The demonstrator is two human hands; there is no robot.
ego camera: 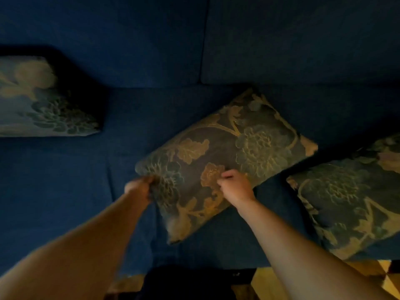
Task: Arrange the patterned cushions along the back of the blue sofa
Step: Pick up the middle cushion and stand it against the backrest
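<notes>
Left cushion (pixel 43 98): floral-patterned, at 9 o'clock in the view; lies on the seat near the backrest, cut off by the left edge of the view, blurred.
Blue sofa (pixel 151 50): fills most of the view; backrest panels run across 12 o'clock, with a vertical seam between them just right of centre; seat spreads below them.
Left hand (pixel 140 187): at 7 o'clock from the centre cushion's middle; closed around that cushion's left corner, fingers (pixel 151 180) curled into the fabric; motion blur hides the individual fingertips.
Centre cushion (pixel 225 156): floral-patterned, at the middle of the view; sits tilted on the seat, one corner pointing to 12 o'clock near the backrest, the opposite corner pointing to 6 o'clock toward the sofa's front edge; apart from both other cushions.
Right hand (pixel 237 187): rests on the lower right edge of the centre cushion; fingers bent and pressed together, pinching the fabric at a gold flower.
Right cushion (pixel 350 204): floral-patterned, at 4 o'clock; lies on the seat near its front edge, just beside the centre cushion, cut off by the right edge.
Floor (pixel 266 280): yellowish strip at 6 o'clock, below the seat front.
</notes>
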